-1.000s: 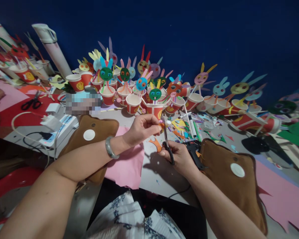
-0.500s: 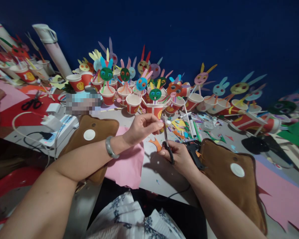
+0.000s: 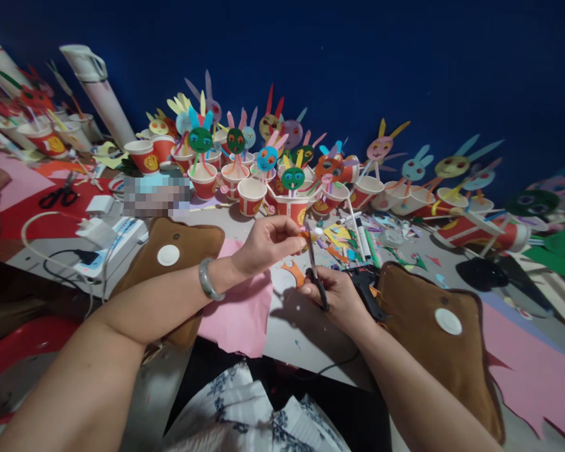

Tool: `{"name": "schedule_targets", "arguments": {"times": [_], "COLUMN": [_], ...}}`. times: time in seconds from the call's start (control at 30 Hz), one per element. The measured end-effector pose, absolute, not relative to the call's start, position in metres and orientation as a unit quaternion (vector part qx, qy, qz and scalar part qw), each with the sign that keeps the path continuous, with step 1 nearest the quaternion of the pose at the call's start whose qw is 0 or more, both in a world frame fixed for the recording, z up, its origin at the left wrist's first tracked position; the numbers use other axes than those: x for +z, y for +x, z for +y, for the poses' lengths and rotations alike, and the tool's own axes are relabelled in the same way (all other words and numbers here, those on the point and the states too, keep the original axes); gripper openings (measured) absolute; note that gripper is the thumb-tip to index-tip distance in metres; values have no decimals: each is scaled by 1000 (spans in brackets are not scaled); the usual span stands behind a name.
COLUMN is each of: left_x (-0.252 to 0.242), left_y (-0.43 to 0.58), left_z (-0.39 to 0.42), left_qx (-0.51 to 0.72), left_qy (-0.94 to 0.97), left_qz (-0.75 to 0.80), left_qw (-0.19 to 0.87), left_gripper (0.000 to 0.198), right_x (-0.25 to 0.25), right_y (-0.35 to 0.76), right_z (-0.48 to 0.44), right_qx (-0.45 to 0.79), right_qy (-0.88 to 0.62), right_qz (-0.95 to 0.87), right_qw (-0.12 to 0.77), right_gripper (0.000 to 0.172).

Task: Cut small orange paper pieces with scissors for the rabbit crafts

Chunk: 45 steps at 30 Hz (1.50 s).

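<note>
Above the tabletop [image 3: 287,326], the left hand [image 3: 266,243] pinches a small paper scrap [image 3: 305,233] in closed fingers, while the right hand [image 3: 341,300], just below and nearer the body, grips the scissors [image 3: 315,273], blades slanting up to the scrap.

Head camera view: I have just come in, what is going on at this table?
A person is working with paper and scissors. The left hand pinches a small paper piece above the table, and the right hand holds black scissors, blades pointing up at that piece. A pink paper sheet lies under the left wrist, between two brown cushions. Behind stand many red paper cups holding coloured bunny faces.
</note>
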State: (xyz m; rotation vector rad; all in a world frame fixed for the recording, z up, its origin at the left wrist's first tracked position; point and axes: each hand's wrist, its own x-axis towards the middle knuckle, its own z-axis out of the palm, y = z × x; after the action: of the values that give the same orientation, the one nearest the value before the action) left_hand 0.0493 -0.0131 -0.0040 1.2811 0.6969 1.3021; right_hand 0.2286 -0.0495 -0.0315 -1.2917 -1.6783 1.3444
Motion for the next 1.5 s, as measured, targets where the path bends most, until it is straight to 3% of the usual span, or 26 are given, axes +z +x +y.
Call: {"name": "schedule_targets", "arguments": {"times": [1.5], "left_x": [-6], "left_y": [55], "left_z": [-20], "left_qx": [526], "left_qy": [557], "left_qz": [288], "left_qw": [575], "left_gripper": [19], "right_x": [-31], "right_y": [229], "right_z": [-49], "right_qx": [504], "right_qy": [-471], "right_qz": [-648], "right_qw": [322], "right_gripper": [51]}}
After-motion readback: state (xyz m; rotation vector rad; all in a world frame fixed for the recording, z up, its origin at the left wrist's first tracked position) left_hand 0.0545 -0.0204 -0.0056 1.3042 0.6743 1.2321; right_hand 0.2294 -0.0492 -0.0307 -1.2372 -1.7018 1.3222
